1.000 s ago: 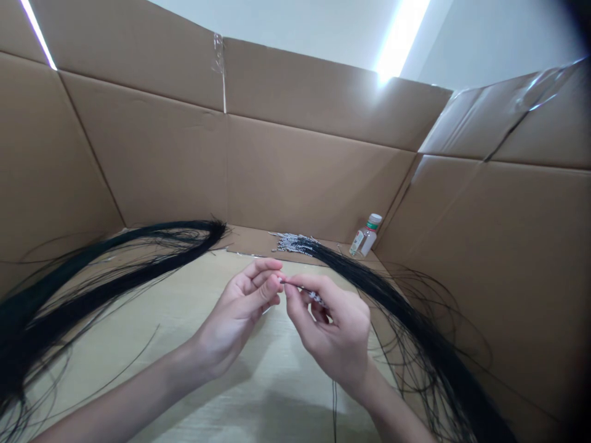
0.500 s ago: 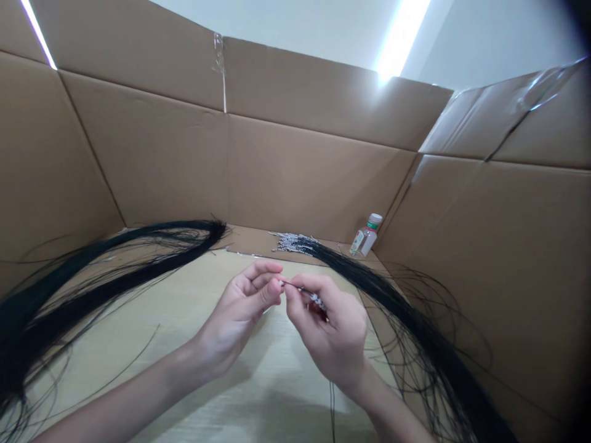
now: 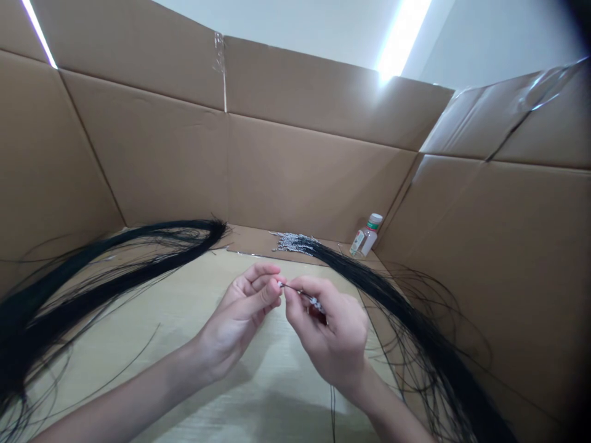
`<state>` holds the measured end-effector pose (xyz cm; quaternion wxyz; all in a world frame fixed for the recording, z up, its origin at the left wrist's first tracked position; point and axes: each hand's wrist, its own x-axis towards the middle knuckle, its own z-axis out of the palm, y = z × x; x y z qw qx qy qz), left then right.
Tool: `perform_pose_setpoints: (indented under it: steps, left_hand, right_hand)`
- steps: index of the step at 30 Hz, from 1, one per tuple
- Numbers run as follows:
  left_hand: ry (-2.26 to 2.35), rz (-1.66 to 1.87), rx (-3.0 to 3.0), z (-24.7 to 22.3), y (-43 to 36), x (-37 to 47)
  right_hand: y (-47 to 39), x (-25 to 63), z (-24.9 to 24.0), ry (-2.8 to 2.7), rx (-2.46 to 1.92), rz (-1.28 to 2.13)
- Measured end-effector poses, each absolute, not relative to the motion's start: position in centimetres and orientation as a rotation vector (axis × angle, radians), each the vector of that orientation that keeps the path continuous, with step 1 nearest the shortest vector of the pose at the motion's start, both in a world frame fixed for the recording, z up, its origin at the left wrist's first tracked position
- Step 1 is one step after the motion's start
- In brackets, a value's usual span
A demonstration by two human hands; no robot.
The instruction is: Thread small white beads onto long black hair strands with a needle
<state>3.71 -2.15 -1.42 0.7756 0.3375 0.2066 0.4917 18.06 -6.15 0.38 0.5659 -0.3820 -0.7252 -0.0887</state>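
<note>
My left hand [image 3: 244, 314] is closed in a pinch on a small white bead [image 3: 280, 284] at its fingertips. Opposite it, my right hand [image 3: 330, 326] grips a dark cord [image 3: 295, 289] between thumb and forefinger, and the cord runs toward the bead. Several white beads [image 3: 316, 303] sit on the cord by the curled right fingers. The cord's two loose strands [image 3: 333, 406] hang below my right wrist. Whether the cord's tip is inside the bead is too small to tell.
A bundle of dark cords [image 3: 392, 295] with white beaded ends [image 3: 295, 242] lies on the right. Another dark bundle [image 3: 115, 271] curves along the left. A clear bottle [image 3: 364, 237] with a white cap stands in the back right corner. Cardboard walls [image 3: 318, 172] surround the pale work surface [image 3: 184, 320].
Both hands stay almost in place, still pinching. The right fingertips have shifted very slightly, and the bead at my left fingertips shows a little more clearly.
</note>
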Motion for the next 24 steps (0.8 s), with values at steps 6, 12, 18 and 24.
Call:
perform_pose_setpoints:
  steps: [6, 12, 18, 24]
  left_hand:
    - [0.375, 1.073, 0.606, -1.0, -2.8, 4.4]
    - [0.385, 1.096, 0.527, -0.6, -3.3, 4.5]
    - [0.342, 1.119, 0.558, -1.0, -3.0, 4.4]
    - [0.313, 1.13, 0.607, -1.2, -2.8, 4.4]
  right_hand:
    - [-5.8, 17.4, -0.6, -1.624, -0.899, -0.258]
    - [-5.3, 17.5, -1.0, -1.687, -0.839, -0.33]
    - [-5.2, 17.7, -1.1, -1.731, -0.845, -0.36]
    - [-5.0, 17.8, -1.4, -1.741, -0.832, -0.294]
